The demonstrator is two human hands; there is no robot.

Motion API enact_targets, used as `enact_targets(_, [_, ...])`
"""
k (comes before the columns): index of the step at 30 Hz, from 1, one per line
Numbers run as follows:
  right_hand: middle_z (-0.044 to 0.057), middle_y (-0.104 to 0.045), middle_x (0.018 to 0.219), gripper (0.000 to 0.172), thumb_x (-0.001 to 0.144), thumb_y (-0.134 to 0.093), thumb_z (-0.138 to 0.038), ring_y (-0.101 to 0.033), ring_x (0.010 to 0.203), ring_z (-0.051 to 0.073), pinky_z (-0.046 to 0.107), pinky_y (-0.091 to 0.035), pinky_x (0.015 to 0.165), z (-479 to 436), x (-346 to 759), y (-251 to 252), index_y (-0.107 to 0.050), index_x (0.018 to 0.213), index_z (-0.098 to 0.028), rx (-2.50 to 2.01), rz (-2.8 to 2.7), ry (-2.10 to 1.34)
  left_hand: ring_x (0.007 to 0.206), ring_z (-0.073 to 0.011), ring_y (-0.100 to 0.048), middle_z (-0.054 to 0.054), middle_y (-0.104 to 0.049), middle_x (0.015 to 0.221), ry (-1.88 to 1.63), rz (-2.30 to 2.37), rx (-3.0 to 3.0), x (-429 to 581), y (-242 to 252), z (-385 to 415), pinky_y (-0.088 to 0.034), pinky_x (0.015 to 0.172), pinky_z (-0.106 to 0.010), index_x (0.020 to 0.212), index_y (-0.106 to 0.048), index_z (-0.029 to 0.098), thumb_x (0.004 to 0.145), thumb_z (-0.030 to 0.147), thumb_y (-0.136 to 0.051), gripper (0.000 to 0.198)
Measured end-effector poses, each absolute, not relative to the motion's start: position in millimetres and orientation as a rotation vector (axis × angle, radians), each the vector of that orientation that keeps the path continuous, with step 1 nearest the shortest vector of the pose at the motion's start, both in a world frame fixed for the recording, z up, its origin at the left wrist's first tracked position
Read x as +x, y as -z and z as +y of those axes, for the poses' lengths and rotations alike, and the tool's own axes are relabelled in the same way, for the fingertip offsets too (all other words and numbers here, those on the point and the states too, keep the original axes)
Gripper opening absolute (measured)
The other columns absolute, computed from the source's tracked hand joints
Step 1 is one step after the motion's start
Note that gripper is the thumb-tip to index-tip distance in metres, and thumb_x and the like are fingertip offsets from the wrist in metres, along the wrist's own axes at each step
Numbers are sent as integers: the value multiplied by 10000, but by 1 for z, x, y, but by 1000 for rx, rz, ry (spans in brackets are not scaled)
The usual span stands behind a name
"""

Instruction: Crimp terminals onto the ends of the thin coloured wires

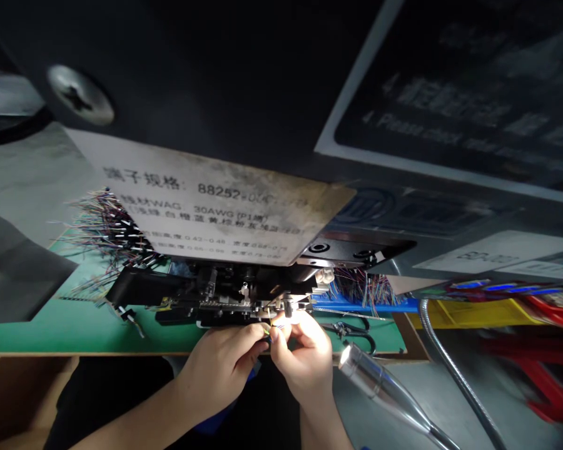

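Observation:
My left hand (220, 365) is closed, with thumb and index finger pinching thin coloured wires (266, 332) at the front of a terminal crimping machine (244, 299). Right beside it, my right hand (304, 359) is closed in a pinch too, its fingertips on the same small wires. A yellowish strand rises from the fingertips toward the machine's tooling. Bright light washes out the right fingers, so the wire ends are hard to make out. The machine's dark body, bearing a paper label (206, 200), fills the upper view.
Bundles of multicoloured wires (107, 228) lie left on the green mat (178, 340); more wires (366, 287) sit behind in a blue tray. Black-handled snips (351, 328) rest right of my hands. A lit gooseneck lamp (380, 381) stands front right, near yellow (483, 314) and red bins (539, 362).

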State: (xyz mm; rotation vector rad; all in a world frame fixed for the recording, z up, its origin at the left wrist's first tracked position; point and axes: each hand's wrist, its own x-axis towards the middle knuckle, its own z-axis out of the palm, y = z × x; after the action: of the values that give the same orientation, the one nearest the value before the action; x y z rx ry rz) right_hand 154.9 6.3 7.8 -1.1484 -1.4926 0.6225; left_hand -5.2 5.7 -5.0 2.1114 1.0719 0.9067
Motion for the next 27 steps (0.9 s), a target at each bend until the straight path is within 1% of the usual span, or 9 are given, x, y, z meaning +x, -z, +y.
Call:
enact_targets(3, [20,-697,704,117,801,-612,-94,-635,563,143,240,-532,542,6,153,-6,-681,803,-189,-1109,-1506,-553,816,-178,-715,-3,-743,915,-932,1094,2138,-5,6,6,-533,712,-245,1034,-611,242,927,130,-496,193])
enact_targets(6, [27,-727,739,134,801,-624,-80,-671,595,154,236,-549,547,5,153,-5,-693,819,-193,-1075,-1517,-532,792,-166,-714,5,-743,903,-951,1095,2126,-4,5,6,-537,702,-236,1019,-611,240,927,127,-502,183])
enact_targets(11, [9,-690,645,104,822,-624,-117,-598,494,133,239,-523,487,7,154,-5,-700,809,-187,-1087,-1533,-554,791,-160,-717,2,-742,901,-965,1091,2107,-4,3,5,-544,698,-229,1010,-604,233,947,147,-488,158])
enact_targets(13, [-2,-660,612,106,833,-617,-135,-553,455,119,236,-504,466,8,154,-4,-710,820,-184,-1101,-1532,-563,802,-169,-721,3,-746,904,-969,1115,2100,-3,3,5,-554,727,-240,1016,-607,238,941,146,-495,163])
enact_targets(16, [-22,-607,564,123,852,-605,-162,-500,414,107,233,-466,432,7,153,-2,-724,874,-182,-1127,-1524,-581,850,-181,-726,-8,-753,964,-960,1137,2082,-3,4,5,-562,775,-252,1042,-617,242,933,142,-505,186])
enact_targets(18, [-39,-560,521,119,858,-608,-183,-483,408,112,241,-464,443,6,153,0,-719,900,-182,-1135,-1517,-586,895,-186,-726,-16,-752,1011,-954,1130,2079,-4,4,5,-561,790,-250,1063,-617,242,938,150,-505,191])
enact_targets(21, [-53,-518,495,66,848,-640,-212,-480,433,121,253,-487,488,5,153,2,-697,870,-186,-1147,-1487,-585,954,-185,-718,-24,-746,1064,-968,1114,2083,-4,3,5,-552,826,-246,1095,-609,241,949,164,-505,195])
enact_targets(24, [-54,-502,498,55,846,-657,-223,-470,450,120,248,-475,485,4,154,1,-698,859,-189,-1173,-1467,-597,886,-171,-725,-10,-753,1014,-979,1114,2072,-4,3,6,-550,780,-237,1067,-614,242,940,130,-502,203])
enact_targets(27, [-56,-500,492,116,850,-659,-219,-458,446,120,247,-461,475,3,156,0,-724,943,-191,-1179,-1495,-643,816,-167,-722,4,-751,922,-945,1095,2062,-4,2,6,-540,720,-238,1021,-619,243,934,119,-497,194])
